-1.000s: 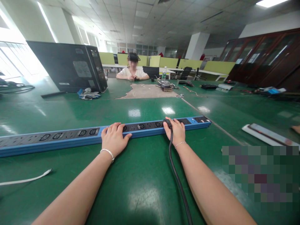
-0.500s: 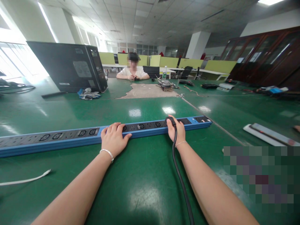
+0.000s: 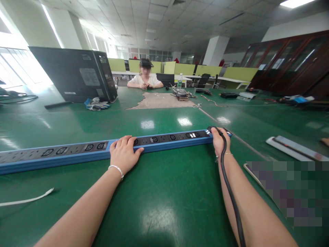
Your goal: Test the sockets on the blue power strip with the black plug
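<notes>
A long blue power strip [image 3: 164,147] with black sockets lies across the green table, running from the left edge to right of centre. My left hand [image 3: 125,152] grips it near the middle, fingers over the top and thumb at the front side. My right hand [image 3: 220,141] is closed around a black plug [image 3: 212,129] at the strip's right end. The plug sits over the end section of the strip; whether it is in a socket cannot be seen. Its black cable [image 3: 229,187] runs down along my right forearm to the bottom edge.
A black computer case [image 3: 74,73] stands at the back left, with gloves [image 3: 96,104] beside it. A white cable [image 3: 28,200] lies at the lower left. Flat white pieces [image 3: 295,147] lie at the right. Across the table sits a person [image 3: 145,80], near a bottle [image 3: 180,79].
My right hand has moved right along the strip with the plug, uncovering sockets and white labels. The cable has shifted right with it. My left hand stays in place.
</notes>
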Tool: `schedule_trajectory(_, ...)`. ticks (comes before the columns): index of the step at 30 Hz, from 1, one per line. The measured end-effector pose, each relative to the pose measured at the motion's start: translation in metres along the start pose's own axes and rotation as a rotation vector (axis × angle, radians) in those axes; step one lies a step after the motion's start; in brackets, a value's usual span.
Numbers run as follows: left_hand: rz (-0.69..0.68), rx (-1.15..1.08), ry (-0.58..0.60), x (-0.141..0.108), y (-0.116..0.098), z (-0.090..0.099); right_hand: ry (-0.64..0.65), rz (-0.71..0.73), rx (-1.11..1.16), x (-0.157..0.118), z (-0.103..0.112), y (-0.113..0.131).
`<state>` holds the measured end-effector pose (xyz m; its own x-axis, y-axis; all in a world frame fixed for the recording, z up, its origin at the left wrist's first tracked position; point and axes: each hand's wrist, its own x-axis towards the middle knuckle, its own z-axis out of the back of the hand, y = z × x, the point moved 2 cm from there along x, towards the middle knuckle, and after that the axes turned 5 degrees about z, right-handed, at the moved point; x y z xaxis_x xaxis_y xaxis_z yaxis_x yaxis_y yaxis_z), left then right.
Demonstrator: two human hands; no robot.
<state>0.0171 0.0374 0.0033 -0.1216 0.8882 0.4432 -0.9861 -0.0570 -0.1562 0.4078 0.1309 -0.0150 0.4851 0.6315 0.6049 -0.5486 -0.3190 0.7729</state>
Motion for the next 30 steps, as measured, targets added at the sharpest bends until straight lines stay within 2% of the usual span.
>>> schedule_trajectory(11,-0.008,-0.004,0.005,0.0,-0.001,0.001,0.088,0.056,-0.189,-0.004,-0.004,0.011)
schedule_trajectory(16,-0.006,-0.01,0.009,0.001,0.0,0.001,0.084,0.061,-0.209,-0.004,-0.003,0.016)
schedule_trajectory(23,-0.011,-0.004,-0.003,0.0,-0.001,0.001,0.145,0.086,-0.252,-0.004,-0.006,0.012)
schedule_trajectory(30,-0.011,-0.015,0.002,0.0,0.0,0.001,0.185,0.066,-0.436,-0.008,-0.006,0.005)
